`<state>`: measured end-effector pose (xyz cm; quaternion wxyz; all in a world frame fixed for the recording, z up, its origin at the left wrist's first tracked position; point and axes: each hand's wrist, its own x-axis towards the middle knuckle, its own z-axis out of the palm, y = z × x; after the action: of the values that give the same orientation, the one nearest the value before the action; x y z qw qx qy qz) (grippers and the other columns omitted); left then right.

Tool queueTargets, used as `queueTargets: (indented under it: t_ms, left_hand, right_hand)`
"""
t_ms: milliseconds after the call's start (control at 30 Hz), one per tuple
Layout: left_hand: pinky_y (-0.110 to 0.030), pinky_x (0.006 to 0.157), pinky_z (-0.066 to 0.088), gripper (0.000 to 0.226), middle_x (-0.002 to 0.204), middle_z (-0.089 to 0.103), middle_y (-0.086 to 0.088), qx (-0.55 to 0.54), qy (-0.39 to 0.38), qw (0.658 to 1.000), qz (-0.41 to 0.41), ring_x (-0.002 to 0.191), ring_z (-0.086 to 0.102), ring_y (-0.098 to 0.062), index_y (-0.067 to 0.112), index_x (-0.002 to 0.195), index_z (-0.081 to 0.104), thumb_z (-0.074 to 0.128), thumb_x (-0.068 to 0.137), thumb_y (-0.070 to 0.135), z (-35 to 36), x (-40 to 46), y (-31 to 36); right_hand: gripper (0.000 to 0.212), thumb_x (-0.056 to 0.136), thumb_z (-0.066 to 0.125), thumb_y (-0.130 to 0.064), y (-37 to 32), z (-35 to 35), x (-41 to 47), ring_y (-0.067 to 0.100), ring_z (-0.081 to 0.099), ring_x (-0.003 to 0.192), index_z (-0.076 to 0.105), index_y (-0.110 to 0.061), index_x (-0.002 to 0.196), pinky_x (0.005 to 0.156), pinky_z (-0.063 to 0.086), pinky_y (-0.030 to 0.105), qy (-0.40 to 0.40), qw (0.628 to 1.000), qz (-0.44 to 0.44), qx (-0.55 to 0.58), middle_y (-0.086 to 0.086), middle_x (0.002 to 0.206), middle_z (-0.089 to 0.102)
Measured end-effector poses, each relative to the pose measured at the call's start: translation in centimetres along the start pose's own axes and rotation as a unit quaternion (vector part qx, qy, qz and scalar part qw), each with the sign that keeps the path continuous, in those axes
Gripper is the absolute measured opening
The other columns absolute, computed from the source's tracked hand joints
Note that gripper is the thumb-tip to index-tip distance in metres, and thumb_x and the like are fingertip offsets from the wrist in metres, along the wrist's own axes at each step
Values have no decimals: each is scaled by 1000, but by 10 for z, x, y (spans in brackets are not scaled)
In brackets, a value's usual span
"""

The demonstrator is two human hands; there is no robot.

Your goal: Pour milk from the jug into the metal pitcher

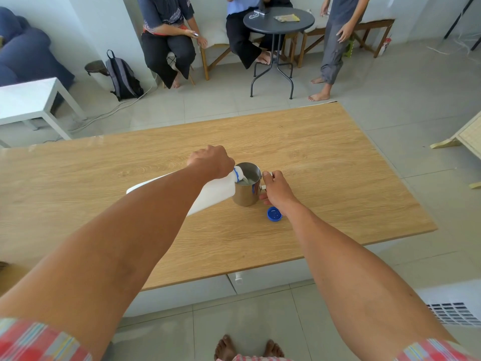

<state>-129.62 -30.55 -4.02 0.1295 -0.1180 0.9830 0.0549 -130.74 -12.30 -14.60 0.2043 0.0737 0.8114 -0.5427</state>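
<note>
A white plastic milk jug (213,192) lies tipped to the right, its blue-ringed mouth resting over the rim of the metal pitcher (246,195). My left hand (212,161) grips the jug near its neck. White milk runs from the mouth and pools inside the pitcher. The pitcher stands upright on the wooden table (325,162). My right hand (276,190) is closed around the pitcher's handle on its right side. The jug's blue cap (274,213) lies on the table just in front of my right wrist.
A white side table (28,100) stands at the left. Beyond the wooden table, three people are gathered around a round dark table (278,20), with a backpack (123,76) and bin on the floor.
</note>
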Motion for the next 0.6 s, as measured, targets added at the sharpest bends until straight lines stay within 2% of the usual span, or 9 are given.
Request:
queueTargets:
  t_ms: [600]
  left_hand:
    - [-37, 71, 42, 26, 81, 51, -4, 3, 2, 1000, 6, 90, 59, -31, 12, 101, 59, 42, 100, 31, -1, 1, 0]
  right_hand:
    - [27, 112, 35, -44, 0, -3, -1, 31, 75, 99, 43, -21, 123, 86, 61, 49, -8, 1000, -4, -6, -4, 100, 58]
